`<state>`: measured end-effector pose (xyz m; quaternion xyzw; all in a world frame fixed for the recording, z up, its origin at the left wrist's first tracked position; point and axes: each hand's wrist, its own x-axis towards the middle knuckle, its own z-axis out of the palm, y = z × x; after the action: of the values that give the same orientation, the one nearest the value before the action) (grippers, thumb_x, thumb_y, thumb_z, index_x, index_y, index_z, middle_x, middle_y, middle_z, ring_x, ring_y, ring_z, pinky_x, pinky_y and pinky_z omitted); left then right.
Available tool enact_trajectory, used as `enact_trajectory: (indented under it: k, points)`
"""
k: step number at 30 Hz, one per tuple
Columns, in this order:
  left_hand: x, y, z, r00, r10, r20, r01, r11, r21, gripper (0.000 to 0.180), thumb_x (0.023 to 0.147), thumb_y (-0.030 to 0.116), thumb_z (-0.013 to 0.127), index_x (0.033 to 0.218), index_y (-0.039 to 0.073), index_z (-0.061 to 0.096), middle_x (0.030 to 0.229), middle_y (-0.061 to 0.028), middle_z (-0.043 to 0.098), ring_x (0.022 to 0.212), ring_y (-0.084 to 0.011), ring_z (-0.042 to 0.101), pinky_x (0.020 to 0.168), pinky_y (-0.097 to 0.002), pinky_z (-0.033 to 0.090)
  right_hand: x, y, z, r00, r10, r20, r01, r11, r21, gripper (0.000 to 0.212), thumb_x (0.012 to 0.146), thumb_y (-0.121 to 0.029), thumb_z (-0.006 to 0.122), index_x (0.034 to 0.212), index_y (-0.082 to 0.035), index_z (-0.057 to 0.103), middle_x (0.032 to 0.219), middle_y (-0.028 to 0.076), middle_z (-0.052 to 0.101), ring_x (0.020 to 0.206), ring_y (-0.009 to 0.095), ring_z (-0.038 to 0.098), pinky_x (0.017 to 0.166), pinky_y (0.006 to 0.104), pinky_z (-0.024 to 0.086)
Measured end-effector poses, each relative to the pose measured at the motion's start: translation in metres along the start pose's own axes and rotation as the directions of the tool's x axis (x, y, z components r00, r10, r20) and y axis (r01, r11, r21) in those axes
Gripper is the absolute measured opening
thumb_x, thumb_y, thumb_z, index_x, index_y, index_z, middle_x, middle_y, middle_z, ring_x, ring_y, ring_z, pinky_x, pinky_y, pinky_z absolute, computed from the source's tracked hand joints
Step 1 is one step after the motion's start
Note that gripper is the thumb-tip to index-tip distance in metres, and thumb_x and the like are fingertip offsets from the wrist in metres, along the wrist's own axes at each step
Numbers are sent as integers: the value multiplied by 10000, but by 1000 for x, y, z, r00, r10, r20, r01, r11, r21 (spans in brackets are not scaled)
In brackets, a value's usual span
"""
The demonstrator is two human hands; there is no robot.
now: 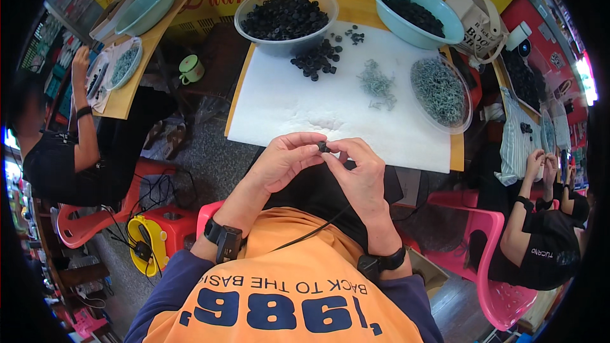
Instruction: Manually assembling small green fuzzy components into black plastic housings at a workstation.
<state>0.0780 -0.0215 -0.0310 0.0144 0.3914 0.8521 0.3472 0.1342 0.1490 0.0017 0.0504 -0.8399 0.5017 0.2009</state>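
Between my two hands, just off the near edge of the white-covered table, is a small black part (323, 147). My left hand (286, 162) pinches it from the left with thumb and forefinger. From the other side, my right hand (361, 168) closes its fingertips on the same part. Beyond them a loose pile of small black round parts (316, 60) lies on the white sheet (273, 108). To its right are scattered thin grey-green pieces that look like screws (376, 82). A round clear tub (469, 117) at the right holds many more of these.
A clear tub (254, 37) heaped with black parts stands at the back, beside a pale blue basin (406, 33) of black pieces. A cloth bag (476, 22) is at the back right. Co-workers sit left (70, 152) and right (537, 241); a pink chair (492, 292) stands right.
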Motion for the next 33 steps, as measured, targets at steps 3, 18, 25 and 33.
enact_trajectory:
  k: [3,18,25,33]
  points:
    - [0,-1,1,1000,29,11,-29,999,42,242,910,30,598,1144,-31,612,1103,-136,649,1019,-208,641,924,-334,532,-1,3,0,1000,-2,1,2,1000,20,219,729,-8,760,927,-19,666,875,83,662,623,144,592,559,260,490]
    - [-2,1,0,983,-95,159,114,987,-114,527,859,46,677,1319,25,420,1132,-107,600,1015,-182,625,904,-322,533,3,11,-7,961,94,260,-165,949,267,288,720,-50,776,999,-48,705,958,65,631,890,160,604,763,270,499]
    - [-3,-2,1,974,-104,200,139,975,-171,534,865,47,671,1333,32,415,1184,-111,569,1047,-194,611,931,-331,517,5,21,-7,949,24,313,-125,944,307,269,713,-63,777,972,-35,706,1035,64,664,1000,205,589,875,313,473]
    - [-4,3,6,990,-36,137,53,991,-122,556,853,30,677,1340,22,409,1161,-112,587,1042,-201,615,919,-335,521,4,16,-1,974,-81,212,47,985,163,279,713,-70,769,972,-39,668,1026,53,654,978,230,583,898,338,439]
